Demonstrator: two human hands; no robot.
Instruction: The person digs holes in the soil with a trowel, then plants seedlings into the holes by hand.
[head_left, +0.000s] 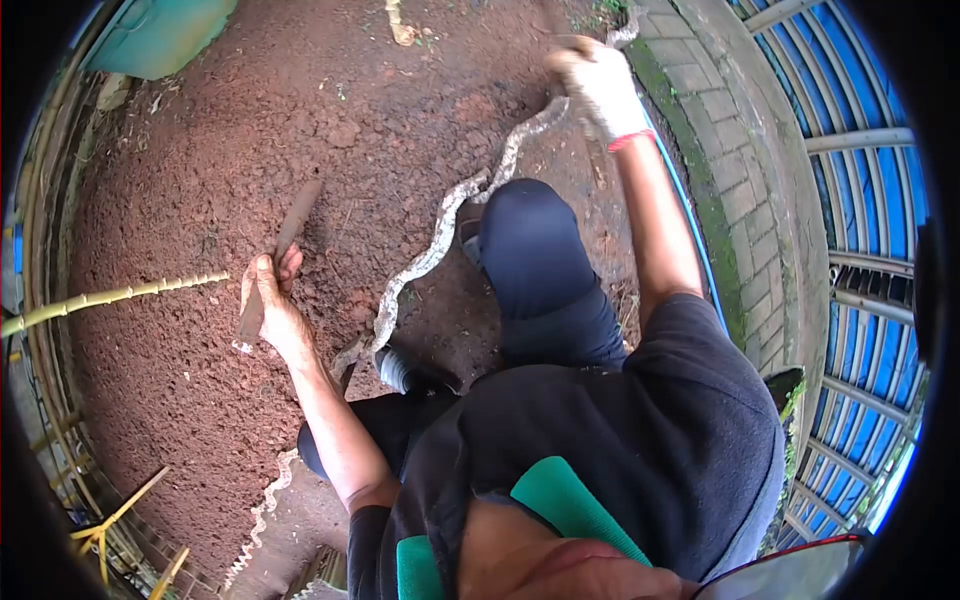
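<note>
My left hand (272, 290) is bare and closed around a flat brown wooden strip (298, 218), which sticks out above and below the fist over the soil. My right hand (597, 88) wears a white glove with a red cuff and is smeared by motion. Its fingers look curled, and a blurred brown shape shows just beyond them; what it grips I cannot make out. Close below the glove, a long crooked branch (445, 220) with mottled grey-white bark lies on the ground, running past my knee to my foot.
Reddish-brown soil (180, 350) spreads to the left, crossed by a jointed yellow-green stalk (130, 292). A teal container (160, 35) stands at the upper left. A blue hose (690, 215) runs along the mossy brick edging (752, 220) at the right, beside blue metal sheeting (850, 190).
</note>
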